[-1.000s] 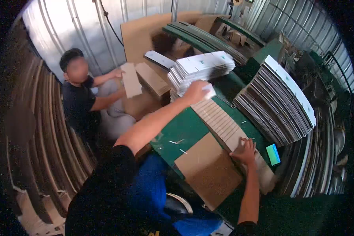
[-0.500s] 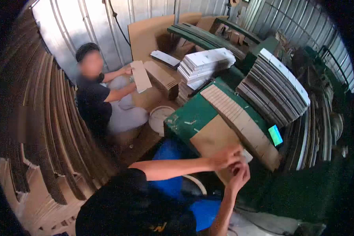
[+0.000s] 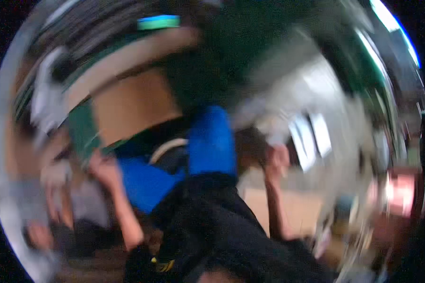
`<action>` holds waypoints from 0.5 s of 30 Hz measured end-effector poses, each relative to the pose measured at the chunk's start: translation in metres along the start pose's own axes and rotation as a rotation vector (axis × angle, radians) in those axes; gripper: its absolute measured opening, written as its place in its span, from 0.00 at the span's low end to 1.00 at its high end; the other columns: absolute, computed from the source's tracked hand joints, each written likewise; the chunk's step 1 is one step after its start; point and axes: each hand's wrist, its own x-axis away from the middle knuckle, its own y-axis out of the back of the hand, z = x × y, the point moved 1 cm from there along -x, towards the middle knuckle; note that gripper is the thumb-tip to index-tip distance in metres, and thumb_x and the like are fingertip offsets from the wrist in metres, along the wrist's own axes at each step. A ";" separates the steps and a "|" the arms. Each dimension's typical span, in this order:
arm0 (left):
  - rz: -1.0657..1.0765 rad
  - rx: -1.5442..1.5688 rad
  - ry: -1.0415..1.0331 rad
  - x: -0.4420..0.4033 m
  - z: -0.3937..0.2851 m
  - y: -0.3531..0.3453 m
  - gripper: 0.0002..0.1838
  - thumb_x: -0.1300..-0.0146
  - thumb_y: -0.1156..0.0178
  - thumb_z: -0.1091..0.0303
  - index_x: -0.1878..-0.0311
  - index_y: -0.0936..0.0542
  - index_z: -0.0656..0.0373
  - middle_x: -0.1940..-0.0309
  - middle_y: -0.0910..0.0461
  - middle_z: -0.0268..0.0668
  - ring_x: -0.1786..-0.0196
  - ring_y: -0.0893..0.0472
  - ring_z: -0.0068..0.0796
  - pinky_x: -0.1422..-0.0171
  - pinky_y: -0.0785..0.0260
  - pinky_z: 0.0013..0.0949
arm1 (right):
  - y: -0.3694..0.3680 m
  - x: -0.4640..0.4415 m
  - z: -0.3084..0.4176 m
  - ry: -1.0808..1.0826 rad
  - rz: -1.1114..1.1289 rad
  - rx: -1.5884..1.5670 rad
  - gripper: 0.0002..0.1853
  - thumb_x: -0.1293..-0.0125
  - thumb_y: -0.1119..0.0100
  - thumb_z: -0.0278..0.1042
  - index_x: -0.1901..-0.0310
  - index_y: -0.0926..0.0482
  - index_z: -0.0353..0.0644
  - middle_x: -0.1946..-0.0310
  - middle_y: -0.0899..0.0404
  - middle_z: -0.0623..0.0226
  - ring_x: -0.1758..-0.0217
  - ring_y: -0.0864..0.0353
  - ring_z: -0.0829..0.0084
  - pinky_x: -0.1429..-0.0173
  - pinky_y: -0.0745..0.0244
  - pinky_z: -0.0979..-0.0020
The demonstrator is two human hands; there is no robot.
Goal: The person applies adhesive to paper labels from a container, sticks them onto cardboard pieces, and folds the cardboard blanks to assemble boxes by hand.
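Observation:
The whole view is smeared by motion. My left hand (image 3: pixel 104 166) is low at the near left corner of the green table (image 3: pixel 82 129), beside my blue-clad leg; its fingers are too blurred to read. On the table lies a flat brown cardboard sheet (image 3: pixel 134 106), with a long row of cardboard pieces (image 3: pixel 127 59) behind it. My right hand (image 3: pixel 277 158) is out to the right of my legs, beside a dark brown patch and a pale, blurred item (image 3: pixel 275 134). Whether it grips anything cannot be made out.
A bright green-and-blue screen (image 3: pixel 159 22) lies behind the row of cardboard. Another person (image 3: pixel 75 203) sits at the lower left. Two white strips (image 3: pixel 311 139) show on the pale floor at right, near a cardboard sheet (image 3: pixel 288 210). A red object (image 3: pixel 401 193) stands far right.
The view has swung to the right. My hands, earlier together over the cardboard sheet with something small and whitish, are now wide apart, the left by the table corner and the right over the floor.

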 end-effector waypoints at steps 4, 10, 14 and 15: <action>-0.167 0.047 0.216 0.061 0.103 -0.019 0.24 0.38 0.32 0.72 0.39 0.26 0.65 0.56 0.19 0.48 0.61 0.18 0.37 0.57 0.23 0.37 | 0.054 0.019 -0.037 -0.530 -0.283 -0.085 0.16 0.21 0.54 0.41 0.68 0.29 0.42 0.78 0.32 0.75 0.80 0.36 0.83 0.77 0.40 0.76; 0.182 0.222 0.397 0.148 0.129 -0.040 0.26 0.33 0.34 0.61 0.36 0.28 0.61 0.52 0.22 0.49 0.53 0.22 0.40 0.48 0.27 0.41 | 0.109 -0.002 -0.066 -0.504 -0.482 -0.129 0.16 0.21 0.55 0.40 0.69 0.32 0.45 0.81 0.37 0.77 0.79 0.39 0.83 0.75 0.42 0.75; 0.105 0.215 0.486 0.143 0.097 -0.033 0.27 0.34 0.34 0.58 0.35 0.27 0.58 0.48 0.24 0.50 0.47 0.25 0.44 0.41 0.31 0.44 | 0.109 -0.035 -0.056 -0.476 -0.505 -0.321 0.15 0.21 0.55 0.41 0.69 0.33 0.46 0.78 0.36 0.76 0.78 0.39 0.82 0.73 0.40 0.76; 0.122 0.208 0.484 0.143 0.103 -0.035 0.27 0.34 0.34 0.58 0.35 0.27 0.57 0.48 0.25 0.51 0.47 0.25 0.45 0.41 0.31 0.44 | 0.106 -0.040 -0.050 -0.472 -0.502 -0.329 0.15 0.21 0.55 0.41 0.69 0.33 0.46 0.78 0.36 0.76 0.78 0.39 0.82 0.73 0.40 0.76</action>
